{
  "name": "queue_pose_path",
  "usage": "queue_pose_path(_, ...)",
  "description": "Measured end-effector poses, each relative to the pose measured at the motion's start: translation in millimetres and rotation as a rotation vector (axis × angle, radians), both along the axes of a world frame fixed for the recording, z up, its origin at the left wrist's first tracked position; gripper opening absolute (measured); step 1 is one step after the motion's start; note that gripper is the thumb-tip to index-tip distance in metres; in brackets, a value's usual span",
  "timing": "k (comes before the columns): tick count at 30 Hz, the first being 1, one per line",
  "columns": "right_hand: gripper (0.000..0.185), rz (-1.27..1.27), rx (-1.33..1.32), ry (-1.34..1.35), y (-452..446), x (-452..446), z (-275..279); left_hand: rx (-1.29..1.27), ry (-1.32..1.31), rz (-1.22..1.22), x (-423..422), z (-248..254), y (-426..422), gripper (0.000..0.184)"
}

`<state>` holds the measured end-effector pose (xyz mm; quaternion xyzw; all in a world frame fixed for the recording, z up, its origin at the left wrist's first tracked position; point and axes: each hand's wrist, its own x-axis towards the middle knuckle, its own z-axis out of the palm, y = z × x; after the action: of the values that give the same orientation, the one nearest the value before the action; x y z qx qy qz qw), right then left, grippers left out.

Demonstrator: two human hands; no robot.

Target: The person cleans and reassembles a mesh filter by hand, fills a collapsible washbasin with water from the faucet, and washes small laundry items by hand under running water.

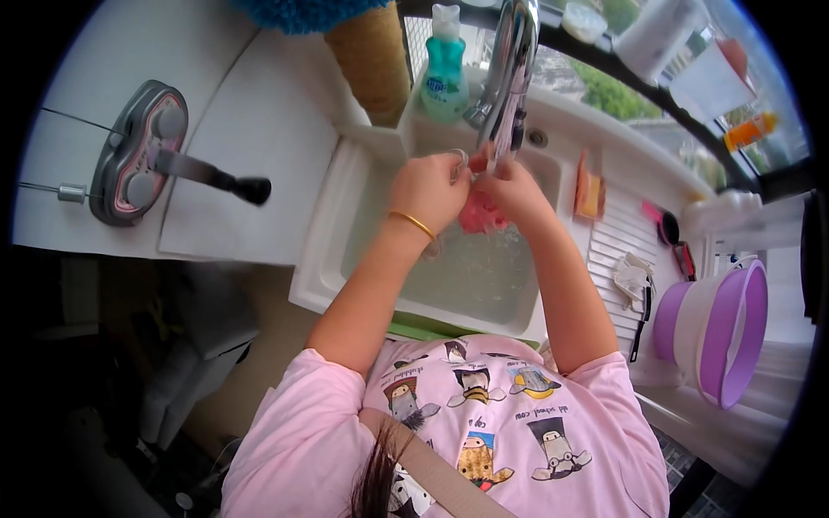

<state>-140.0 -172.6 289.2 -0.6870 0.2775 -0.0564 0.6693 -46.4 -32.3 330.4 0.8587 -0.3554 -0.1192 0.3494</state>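
My left hand (429, 188), with a gold bangle at the wrist, is closed over the sink, its fingers pinching a whitish strip beside a small wet pink-red cloth (482, 214). My right hand (515, 192) is closed on the same cloth from the other side. The cloth hangs bunched between the two hands, and its exact kind is unclear. Directly above them is the chrome faucet (509, 73), with water running down onto the fingers. The white sink (315, 250) below holds cloudy water. My fingertips are partly hidden.
A green soap bottle (445, 78) stands behind the sink, left of the faucet. On the right are a sponge (590, 192), a ribbed drainboard (617, 233) with brushes, and a purple-white folding basin (712, 332). A crank-handled drying-rack winder (142, 155) is at the left.
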Motion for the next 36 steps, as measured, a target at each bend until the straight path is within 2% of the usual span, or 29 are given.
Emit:
queue_pose_path(1,0.041,0.001,-0.001,0.002,3,-3,-1,-0.064,0.011,-0.029,-1,-3,0,0.029)
queue_pose_path(2,0.038,0.018,-0.118,-0.036,8,-8,-1,-0.065,0.012,-0.027,1,-11,0,0.029)
queue_pose_path(3,0.037,0.035,-0.235,-0.075,11,-10,-1,-0.142,0.120,-0.089,3,-21,-1,0.032)
queue_pose_path(4,0.037,0.035,-0.236,-0.073,8,-11,-10,-0.218,0.229,-0.151,4,-24,-1,0.036)
queue_pose_path(5,0.039,0.128,-0.205,-0.067,2,-12,-26,-0.218,0.231,-0.151,6,-25,-1,0.036)
queue_pose_path(7,0.041,0.218,-0.173,-0.060,-1,-12,-14,-0.156,0.396,-0.134,11,-17,1,0.038)
queue_pose_path(8,0.042,0.209,-0.126,0.133,-8,-15,-4,-0.155,0.396,-0.134,13,-19,3,0.038)
queue_pose_path(9,0.044,0.200,-0.078,0.326,-9,-15,6,-0.235,0.368,-0.005,16,-26,4,0.037)
queue_pose_path(10,0.044,0.201,-0.078,0.326,-9,-15,6,-0.314,0.338,0.125,20,-37,6,0.035)
queue_pose_path(11,0.042,0.128,-0.109,0.209,-7,-16,5,-0.307,0.108,0.171,27,-61,9,0.041)
queue_pose_path(12,0.041,0.053,-0.138,0.092,-2,-17,9,-0.306,0.108,0.170,26,-67,9,0.041)
queue_pose_path(13,0.041,0.050,-0.135,0.093,5,-16,12,-0.311,0.452,0.322,26,-74,9,0.044)
queue_pose_path(15,0.035,-0.048,0.039,0.032,22,-14,20,-0.242,1.190,0.581,23,-78,7,0.050)
queue_pose_path(16,0.035,-0.051,0.042,0.033,29,-14,19,-0.238,1.190,0.580,18,-76,8,0.050)
queue_pose_path(18,0.031,0.038,-0.340,-0.066,44,-14,14,-0.459,1.976,0.122,3,-69,10,0.041)
queue_pose_path(19,0.029,0.086,-0.531,-0.117,50,-17,12,-0.460,1.974,0.125,0,-79,6,0.041)
queue_pose_path(21,0.027,0.184,-0.613,-0.172,63,-28,11,-0.812,2.079,-0.065,-3,-109,-3,0.036)
queue_pose_path(22,0.026,0.280,-0.696,-0.223,68,-35,10,-0.818,2.076,-0.065,0,-112,-6,0.036)
queue_pose_path(24,0.026,0.312,-0.614,-0.293,69,-47,6,-0.376,1.877,0.100,8,-121,-13,0.044)
queue_pose_path(26,0.025,0.320,-0.405,-0.281,54,-60,3,-0.386,1.796,0.033,7,-144,-19,0.036)
queue_pose_path(28,0.017,-0.098,0.175,-0.299,33,-63,-20,-0.612,2.045,0.299,-4,-136,-21,0.017)
queue_pose_path(29,0.020,-0.269,0.279,-0.356,16,-59,-29,-0.530,2.078,0.285,4,-153,-17,0.022)
queue_pose_path(30,0.022,-0.443,0.382,-0.411,-2,-54,-38,-0.532,2.078,0.287,0,-143,-16,0.022)
queue_pose_path(31,0.022,-0.443,0.382,-0.412,-18,-51,-61,-0.527,2.063,0.315,-7,-121,-14,0.023)
queue_pose_path(33,0.029,-0.497,0.648,-0.471,-41,-44,-116,-0.537,2.108,0.324,-15,-97,-16,0.029)
queue_pose_path(36,0.046,-0.500,0.632,-0.156,-12,-19,-139,-0.576,2.143,0.351,-25,-108,-27,0.039)
